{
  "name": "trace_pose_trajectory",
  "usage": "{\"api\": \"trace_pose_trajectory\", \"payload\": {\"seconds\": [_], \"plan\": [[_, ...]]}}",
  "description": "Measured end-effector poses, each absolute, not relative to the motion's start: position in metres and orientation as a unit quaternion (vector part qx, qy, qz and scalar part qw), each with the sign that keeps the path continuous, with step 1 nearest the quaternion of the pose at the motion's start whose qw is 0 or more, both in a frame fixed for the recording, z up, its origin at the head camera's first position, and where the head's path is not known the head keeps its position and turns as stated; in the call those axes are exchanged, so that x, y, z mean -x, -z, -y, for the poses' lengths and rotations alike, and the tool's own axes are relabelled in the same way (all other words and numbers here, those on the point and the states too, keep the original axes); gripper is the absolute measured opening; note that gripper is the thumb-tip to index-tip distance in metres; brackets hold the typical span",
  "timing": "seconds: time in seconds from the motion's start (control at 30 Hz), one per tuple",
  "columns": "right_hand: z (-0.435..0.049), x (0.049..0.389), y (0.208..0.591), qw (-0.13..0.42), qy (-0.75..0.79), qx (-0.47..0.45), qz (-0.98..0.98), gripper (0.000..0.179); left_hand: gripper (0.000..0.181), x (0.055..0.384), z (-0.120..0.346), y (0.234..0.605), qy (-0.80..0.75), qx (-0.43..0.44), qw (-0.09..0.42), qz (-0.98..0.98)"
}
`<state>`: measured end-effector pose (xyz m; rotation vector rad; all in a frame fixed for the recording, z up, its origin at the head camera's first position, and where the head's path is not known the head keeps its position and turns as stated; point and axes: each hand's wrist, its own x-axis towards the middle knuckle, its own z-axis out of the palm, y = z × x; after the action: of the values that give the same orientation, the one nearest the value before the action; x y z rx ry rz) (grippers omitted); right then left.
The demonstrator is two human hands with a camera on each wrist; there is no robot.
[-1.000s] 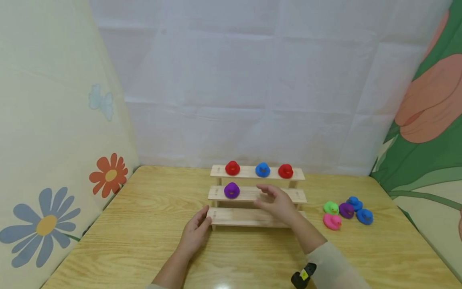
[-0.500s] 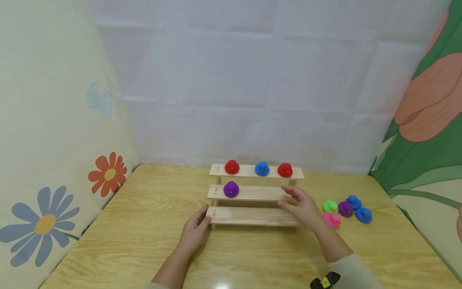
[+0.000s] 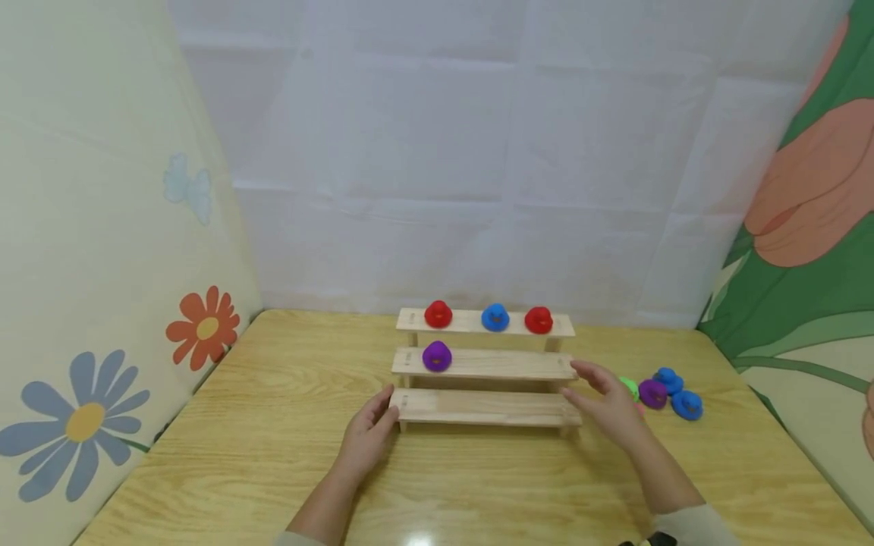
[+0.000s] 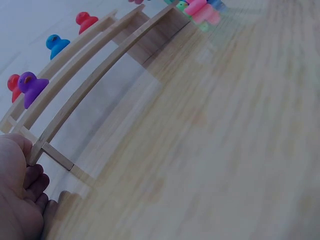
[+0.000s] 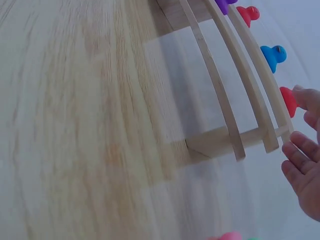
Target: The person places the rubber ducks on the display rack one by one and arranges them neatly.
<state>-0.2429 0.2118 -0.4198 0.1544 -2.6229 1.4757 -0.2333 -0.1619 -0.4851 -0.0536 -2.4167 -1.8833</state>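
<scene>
Though 3-tiered, shelf [image 3: 492, 363] lengthwise left-to-right.

Pale wooden three-tier stand [image 3: 488, 407] upright on tabletop [image 3: 300, 379], left red duck [image 3: 438, 314], blue duck [image 3: 495, 318] and right red duck [image 3: 539, 320] along its top tier, purple duck [image 3: 437, 356] towards the middle tier's left end, mixed-colour ducks [image 3: 653, 393] clustered beyond its right end.

Wooden table [image 3: 478, 481] with tiered rack [image 3: 488, 407] and apparently five loose ducks [image 3: 653, 393]
</scene>
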Motion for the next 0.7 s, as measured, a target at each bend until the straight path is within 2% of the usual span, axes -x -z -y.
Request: {"api": "trace_pose_trajectory", "payload": {"seconds": [0.37, 0.7], "plan": [[-0.238, 0.234, 0.429, 0.067, -0.468, -0.002, 0.881, 0.054, 0.050, 0.230, 0.161, 0.479, 0.609, 0.025, 0.039, 0.792], [-0.260, 0.226, 0.438, 0.048, -0.472, 0.020, 0.880, 0.061, 0.049, 0.232, 0.161, 0.482, 0.612, 0.019, 0.037, 0.790]]}}
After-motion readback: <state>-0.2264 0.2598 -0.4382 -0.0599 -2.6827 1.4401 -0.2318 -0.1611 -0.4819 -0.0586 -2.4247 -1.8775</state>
